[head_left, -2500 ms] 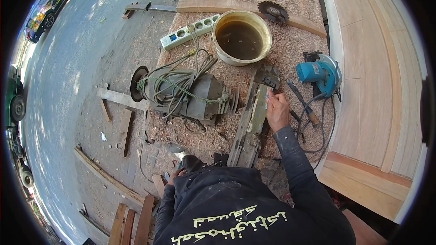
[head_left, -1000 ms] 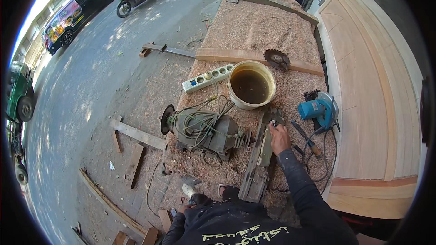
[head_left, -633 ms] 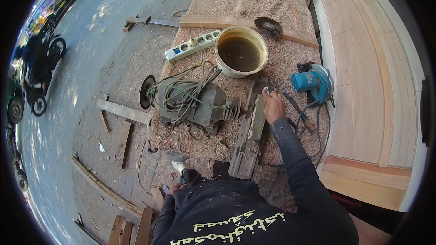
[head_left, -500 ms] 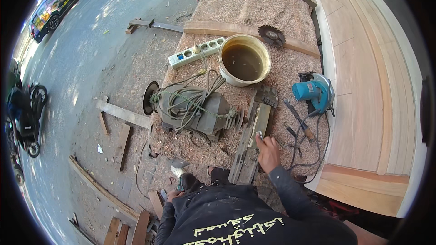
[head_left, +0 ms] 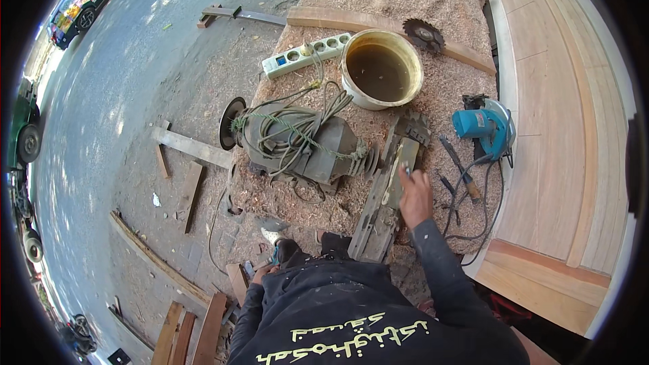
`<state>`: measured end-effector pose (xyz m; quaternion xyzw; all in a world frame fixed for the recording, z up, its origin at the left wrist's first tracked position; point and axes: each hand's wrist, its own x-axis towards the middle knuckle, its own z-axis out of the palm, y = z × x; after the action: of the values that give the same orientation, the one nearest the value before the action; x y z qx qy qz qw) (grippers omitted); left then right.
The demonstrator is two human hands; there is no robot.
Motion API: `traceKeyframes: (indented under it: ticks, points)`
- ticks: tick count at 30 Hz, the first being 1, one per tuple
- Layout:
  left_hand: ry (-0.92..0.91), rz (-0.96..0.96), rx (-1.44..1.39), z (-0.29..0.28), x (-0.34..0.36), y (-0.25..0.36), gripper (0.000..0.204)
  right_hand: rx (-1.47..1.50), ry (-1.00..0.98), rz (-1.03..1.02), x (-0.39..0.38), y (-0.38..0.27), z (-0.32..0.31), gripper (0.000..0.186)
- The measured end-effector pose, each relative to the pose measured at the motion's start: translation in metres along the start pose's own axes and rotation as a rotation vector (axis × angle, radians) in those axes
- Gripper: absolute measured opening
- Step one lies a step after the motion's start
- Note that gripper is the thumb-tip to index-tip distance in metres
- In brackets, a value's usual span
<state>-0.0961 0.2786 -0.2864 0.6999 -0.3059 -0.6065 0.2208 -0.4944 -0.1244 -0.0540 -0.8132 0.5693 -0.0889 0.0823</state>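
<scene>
My right hand (head_left: 416, 197) is closed around a small metal piece (head_left: 406, 168), perhaps a blade, and presses it on a flat yellowish-grey block (head_left: 403, 155) that looks like a whetstone. The block lies along a worn grey metal bed (head_left: 370, 220), which slants away from me. Its far end nears a round tub (head_left: 349, 88) of murky brown water. Beside my left leg, my left hand (head_left: 262, 273) rests low, and its fingers are mostly hidden.
An electric motor (head_left: 324, 142) with coiled cable stands left of the bed. Beyond it lies a power strip (head_left: 297, 59). A circular saw blade (head_left: 424, 35) rests on a timber. To the right are a blue circular saw (head_left: 481, 125), a wood-handled tool (head_left: 466, 179) and a wooden door panel (head_left: 547, 135).
My right hand has slid the metal piece a little farther away along the block. The whole view has shifted slightly. A green vehicle has come into sight at the far left.
</scene>
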Motion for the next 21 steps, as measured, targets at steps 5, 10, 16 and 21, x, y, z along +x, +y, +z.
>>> traceKeyframes:
  ticks: [5, 10, 16, 21]
  points:
    - [-0.007, -0.011, 0.337, -0.012, 0.019, 0.085, 0.047, 0.063, 0.159, -0.042, 0.088, 0.039, -0.012, 0.039]
    - [0.052, -0.051, 0.34, -0.03, 0.011, 0.072, 0.049, 0.252, -0.118, -0.048, -0.102, -0.029, -0.029, 0.047]
    - [0.002, 0.027, 0.231, -0.094, 0.015, 0.058, 0.05, 0.828, -0.112, 0.288, -0.139, -0.153, -0.019, 0.032]
    - [-0.004, 0.005, 0.39, -0.172, 0.02, 0.183, 0.045, 1.553, -0.212, 0.621, -0.077, -0.244, -0.008, 0.017]
